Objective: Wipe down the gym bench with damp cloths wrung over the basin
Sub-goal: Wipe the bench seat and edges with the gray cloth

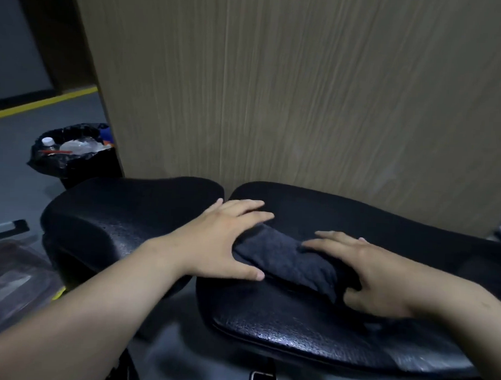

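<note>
The black padded gym bench has two cushions: a seat pad [123,213] on the left and a longer back pad [309,328] on the right. A dark grey cloth [286,259], folded into a thick strip, lies across the back pad near the gap between the cushions. My left hand [225,240] presses flat on the cloth's left end with its fingers spread. My right hand [374,273] lies on the cloth's right end, fingers extended and the thumb curled under the edge. No basin is in view.
A wood-grain panel [304,92] rises right behind the bench. A black-bagged trash bin [71,155] full of bottles stands at the left on the grey floor. Plastic-wrapped items [13,275] lie at the lower left. A yellow floor line [42,104] runs at the far left.
</note>
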The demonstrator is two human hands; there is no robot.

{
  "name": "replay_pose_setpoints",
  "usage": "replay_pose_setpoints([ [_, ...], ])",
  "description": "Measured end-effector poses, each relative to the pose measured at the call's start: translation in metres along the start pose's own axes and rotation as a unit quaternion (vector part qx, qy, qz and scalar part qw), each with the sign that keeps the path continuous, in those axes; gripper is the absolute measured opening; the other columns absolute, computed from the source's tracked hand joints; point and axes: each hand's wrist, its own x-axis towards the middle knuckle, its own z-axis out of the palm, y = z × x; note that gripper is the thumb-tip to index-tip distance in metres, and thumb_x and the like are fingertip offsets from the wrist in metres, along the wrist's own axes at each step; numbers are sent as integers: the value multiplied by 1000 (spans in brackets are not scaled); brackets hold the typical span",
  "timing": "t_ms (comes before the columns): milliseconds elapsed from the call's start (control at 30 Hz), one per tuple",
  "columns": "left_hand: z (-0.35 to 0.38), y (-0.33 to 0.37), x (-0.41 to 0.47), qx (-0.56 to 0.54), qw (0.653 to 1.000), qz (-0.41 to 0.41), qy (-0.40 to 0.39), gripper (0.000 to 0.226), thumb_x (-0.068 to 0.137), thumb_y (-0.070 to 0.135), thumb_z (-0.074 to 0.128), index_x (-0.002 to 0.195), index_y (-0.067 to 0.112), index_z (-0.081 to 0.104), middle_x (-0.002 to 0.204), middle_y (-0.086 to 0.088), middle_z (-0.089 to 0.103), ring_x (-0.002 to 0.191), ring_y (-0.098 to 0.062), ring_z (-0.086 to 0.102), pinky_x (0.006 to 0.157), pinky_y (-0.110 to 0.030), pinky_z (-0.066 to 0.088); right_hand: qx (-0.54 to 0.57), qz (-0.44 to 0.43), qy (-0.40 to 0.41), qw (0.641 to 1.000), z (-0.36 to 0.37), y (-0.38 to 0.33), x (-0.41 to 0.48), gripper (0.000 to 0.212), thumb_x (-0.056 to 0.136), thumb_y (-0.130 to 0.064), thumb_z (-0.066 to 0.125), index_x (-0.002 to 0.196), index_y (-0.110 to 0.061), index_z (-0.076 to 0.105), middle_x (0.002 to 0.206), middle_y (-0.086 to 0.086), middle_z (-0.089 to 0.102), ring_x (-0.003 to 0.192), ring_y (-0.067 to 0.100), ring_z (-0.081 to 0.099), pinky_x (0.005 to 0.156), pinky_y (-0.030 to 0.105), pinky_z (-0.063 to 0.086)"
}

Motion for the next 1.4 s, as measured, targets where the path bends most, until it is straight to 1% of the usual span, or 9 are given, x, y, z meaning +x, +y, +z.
replay_pose_setpoints([
  [67,5,13,10,8,1000,21,-14,97,71,71,69,152,43,25,162,22,10,148,3,-3,121,-41,-6,-4,41,67,997,2,11,-12,87,78,-21,64,147,-44,17,147,-20,31,137,4,36,111,19,29],
  [133,11,22,20,13,999,18,-38,96,73,72,67,153,41,25,162,19,14,148,2,-3,122,-47,-5,-12,89,117,989,4,24,-21,80,83,-29,69,148,-35,22,138,-15,41,127,7,46,103,19,37],
  [267,21,31,37,11,997,2,-73,94,76,73,64,153,40,22,157,16,29,146,-3,18,122,-50,11,-52,113,174,977,10,46,-29,67,85,-46,66,143,-36,34,131,-15,46,123,11,49,99,29,44],
  [433,22,35,51,22,997,10,-79,90,74,71,66,150,41,28,133,17,46,126,-6,37,108,-35,33,52,53,134,988,19,53,-31,87,71,-81,54,146,-42,34,133,-28,42,124,-4,43,107,23,38],
  [600,19,31,56,2,998,27,-65,59,77,61,70,130,40,51,116,22,52,112,-1,46,100,-33,41,42,56,147,987,19,63,-20,84,70,-75,62,144,-48,33,122,-27,47,120,-1,47,103,25,41],
  [700,18,28,57,-16,998,24,-50,49,76,51,71,120,39,53,109,21,54,105,0,51,94,-30,45,45,50,157,985,17,67,-11,89,64,-78,60,144,-46,36,117,-26,49,117,-2,48,102,26,42],
  [867,13,18,53,23,999,11,-32,43,79,38,65,119,35,50,104,14,53,93,-6,51,86,-32,47,45,27,159,986,12,64,15,77,68,-73,60,137,-40,50,109,-29,49,105,-5,52,94,22,45],
  [1267,-32,-97,-8,121,971,-203,27,45,87,33,56,127,48,41,115,16,50,116,-10,44,95,-46,34,-4,-52,198,979,21,-33,153,65,86,-67,52,144,-41,40,121,-15,50,117,11,47,98,37,42],
  [1400,-42,-138,-30,155,937,-309,47,47,92,25,53,132,47,41,129,10,47,128,-16,38,106,-63,27,-23,-74,193,978,17,-78,208,59,89,-63,52,141,-38,43,122,-7,52,115,19,48,94,40,42],
])
